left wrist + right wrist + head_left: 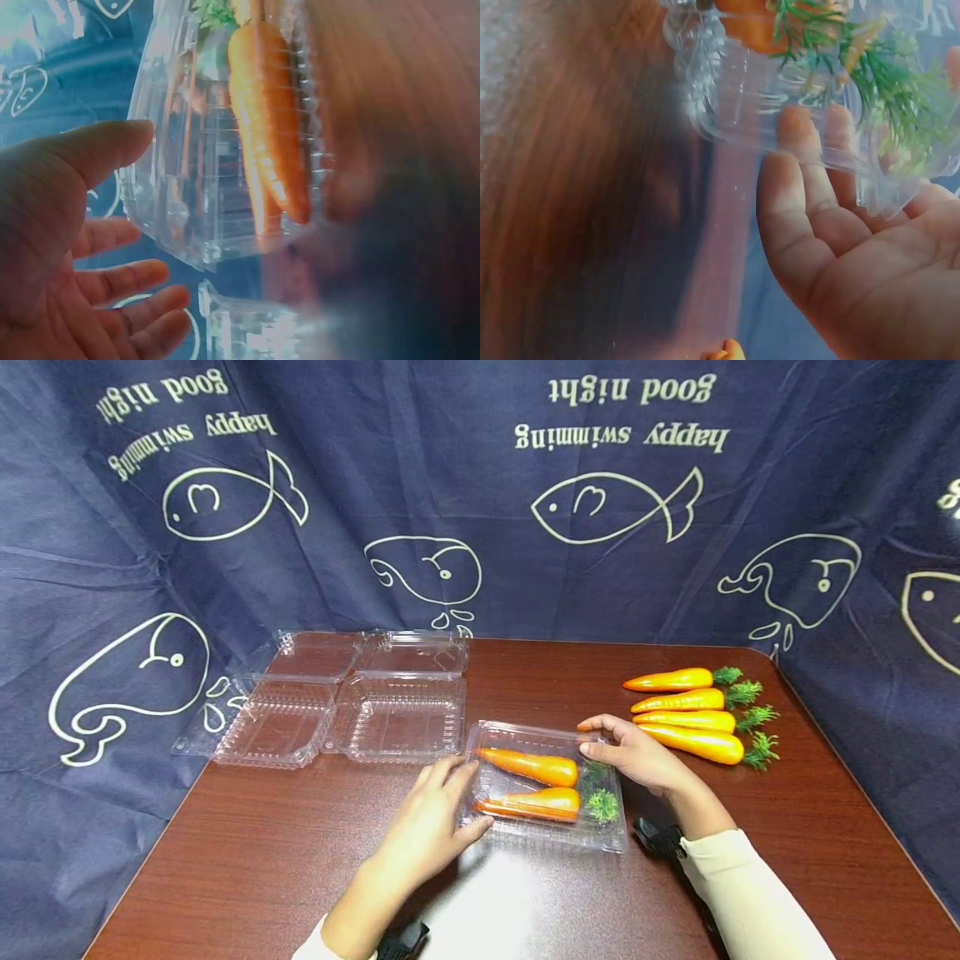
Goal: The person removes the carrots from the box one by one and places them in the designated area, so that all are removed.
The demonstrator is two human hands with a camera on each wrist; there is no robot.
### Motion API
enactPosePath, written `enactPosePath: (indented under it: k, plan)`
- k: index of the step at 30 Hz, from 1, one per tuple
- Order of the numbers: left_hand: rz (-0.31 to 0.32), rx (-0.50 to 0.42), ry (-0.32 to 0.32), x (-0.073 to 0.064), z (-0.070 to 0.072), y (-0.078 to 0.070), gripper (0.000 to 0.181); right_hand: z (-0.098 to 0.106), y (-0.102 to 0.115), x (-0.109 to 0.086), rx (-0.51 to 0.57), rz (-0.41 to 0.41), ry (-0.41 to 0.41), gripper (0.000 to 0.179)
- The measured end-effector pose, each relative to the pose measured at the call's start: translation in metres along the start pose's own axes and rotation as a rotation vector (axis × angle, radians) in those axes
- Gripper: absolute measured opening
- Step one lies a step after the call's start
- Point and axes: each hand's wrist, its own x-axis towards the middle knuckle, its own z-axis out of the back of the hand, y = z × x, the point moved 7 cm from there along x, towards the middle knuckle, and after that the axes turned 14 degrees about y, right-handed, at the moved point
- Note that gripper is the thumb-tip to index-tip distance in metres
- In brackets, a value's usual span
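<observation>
A clear plastic clamshell box [551, 839] stands in front of me with its lid down. Two orange carrots [527, 766] with green tops lie inside, side by side. At its left end is my left hand [426, 827], fingers spread, with the thumb by the near corner; in the left wrist view the thumb tip meets the box's edge. My right hand [648, 760] grips the far right corner between thumb and fingers. Through the plastic in the right wrist view, several fingers [780, 195] show behind the rim, beside the leafy green tops [892, 90].
Two open clear boxes, one at the left [277, 727] and one beside it [405, 714], stand with lids folded back. Several loose carrots [693, 742] lie in a stack of rows at the right. A patterned blue cloth [495, 593] hangs behind the brown table [300, 843].
</observation>
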Motion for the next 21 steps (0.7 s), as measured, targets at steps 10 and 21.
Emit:
enactPosePath:
  k: [10, 21]
  plan:
    - [0.138, -0.341, 0.045, -0.001, -0.011, 0.028, 0.074, 0.005, -0.001, 0.012, 0.106, 0.026, -0.04, 0.046]
    - [0.229, -0.629, 0.046, 0.005, -0.03, 0.045, 0.063, 0.01, -0.007, 0.027, 0.259, 0.081, -0.142, 0.046]
